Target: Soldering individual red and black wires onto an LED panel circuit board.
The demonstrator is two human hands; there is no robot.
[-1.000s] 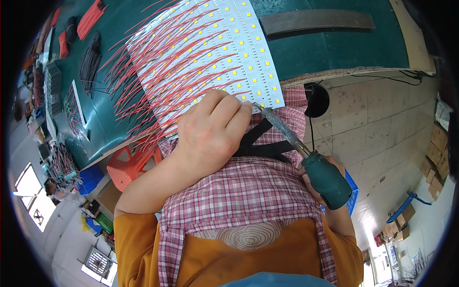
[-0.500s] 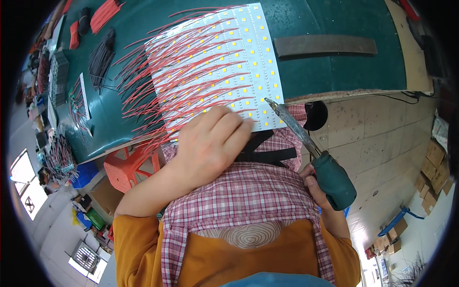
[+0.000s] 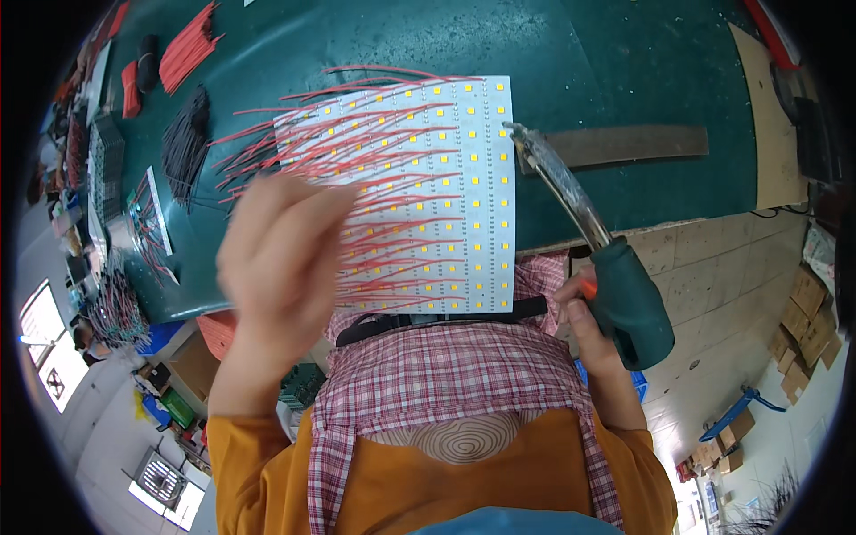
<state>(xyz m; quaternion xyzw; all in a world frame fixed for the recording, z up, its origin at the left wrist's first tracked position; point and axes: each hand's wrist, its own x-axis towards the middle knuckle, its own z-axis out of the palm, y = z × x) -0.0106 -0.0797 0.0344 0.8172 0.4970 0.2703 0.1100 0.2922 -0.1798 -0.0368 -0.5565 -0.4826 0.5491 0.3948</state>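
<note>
- The left hand (image 3: 283, 267) is smeared by motion blur; its fingers cannot be told apart, nor whether it holds anything
- That hand covers the lower left corner of the LED panel (image 3: 428, 192) and the ends of several red wires (image 3: 374, 169)
- The panel's near edge lies behind the plaid apron (image 3: 446, 374)
- The right hand (image 3: 584, 325) is mostly behind the green handle of the soldering iron (image 3: 588, 223); only a thumb and finger edges show
- The iron's tip is too small to tell whether it touches the panel
- The clutter (image 3: 98, 223) along the left table edge is bent by the lens and too small to name
</note>
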